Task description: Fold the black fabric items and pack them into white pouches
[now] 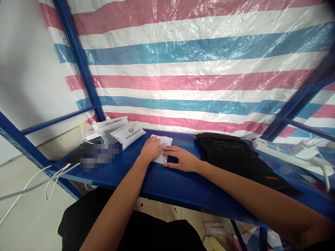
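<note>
A small white packet (160, 159) with a printed label lies flat on the blue shelf (167, 188). My left hand (151, 149) rests on the packet's left part, palm down and open. At the packet's right edge is my right hand (183, 159), its fingers apart and pointing left, with the fingertips touching the edge near the label. Neither hand has anything gripped in it. The packet's left side is partly hidden under my left hand.
White ROCKBROS pouches (131, 135) stand at the back left, near a dark flat object and white cables (56, 176). Black folded cloth (230, 157) lies to the right, beside a white power strip (285, 153). Blue posts (78, 59) frame a striped sheet (183, 80).
</note>
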Demonstrator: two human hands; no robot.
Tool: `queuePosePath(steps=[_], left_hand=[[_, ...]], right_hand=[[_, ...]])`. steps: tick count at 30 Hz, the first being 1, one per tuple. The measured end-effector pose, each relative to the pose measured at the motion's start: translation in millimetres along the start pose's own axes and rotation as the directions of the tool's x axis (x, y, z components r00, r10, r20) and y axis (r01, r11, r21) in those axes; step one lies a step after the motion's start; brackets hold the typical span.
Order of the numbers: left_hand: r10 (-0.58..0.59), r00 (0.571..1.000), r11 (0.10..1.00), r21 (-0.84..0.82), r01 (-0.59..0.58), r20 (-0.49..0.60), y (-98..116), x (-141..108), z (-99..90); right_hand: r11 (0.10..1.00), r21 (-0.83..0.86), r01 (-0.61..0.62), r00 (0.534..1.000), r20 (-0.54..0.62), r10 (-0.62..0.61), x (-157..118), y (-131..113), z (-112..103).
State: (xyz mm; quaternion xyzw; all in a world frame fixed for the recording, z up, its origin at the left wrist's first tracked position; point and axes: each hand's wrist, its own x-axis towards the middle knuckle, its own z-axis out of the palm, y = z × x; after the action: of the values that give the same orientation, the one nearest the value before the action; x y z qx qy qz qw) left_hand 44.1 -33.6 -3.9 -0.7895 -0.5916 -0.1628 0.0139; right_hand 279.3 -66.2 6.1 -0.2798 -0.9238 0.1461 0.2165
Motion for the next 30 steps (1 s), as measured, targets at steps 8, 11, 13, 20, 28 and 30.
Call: queuePosePath(steps=[8,11,13,20,28,30], left_hand=[[-0.246,0.852,0.953,0.044,0.299,-0.462,-27.0,-9.5,-43.8],[-0.357,0.813,0.901,0.061,0.43,-0.46,-46.1,-15.0,-49.1],[-0.416,0.824,0.878,0.067,0.474,-0.386,-55.8,-17.0,-50.7],[-0.419,0.814,0.877,0.051,0.477,-0.403,-55.2,-17.5,-59.5],[-0.032,0.752,0.999,0.01,0.051,-0.658,-33.1,-9.9,-50.9],[0.086,0.73,0.996,0.05,-0.07,-0.678,-26.8,-8.4,-48.4]], right_hand=[[0.996,-0.056,0.066,0.995,-0.066,-0.07,-0.2,-3.0,-3.9],[0.993,-0.064,0.097,0.992,-0.079,-0.102,0.1,-7.0,-6.7],[0.993,-0.055,0.109,0.992,-0.064,-0.112,0.7,-8.5,-7.8],[0.993,-0.009,0.117,0.992,-0.038,-0.117,3.2,-5.3,-6.4],[0.993,0.069,0.091,0.996,-0.006,-0.091,2.3,-6.5,-7.3],[0.991,0.114,0.07,0.992,-0.111,-0.057,3.5,-5.6,-6.3]])
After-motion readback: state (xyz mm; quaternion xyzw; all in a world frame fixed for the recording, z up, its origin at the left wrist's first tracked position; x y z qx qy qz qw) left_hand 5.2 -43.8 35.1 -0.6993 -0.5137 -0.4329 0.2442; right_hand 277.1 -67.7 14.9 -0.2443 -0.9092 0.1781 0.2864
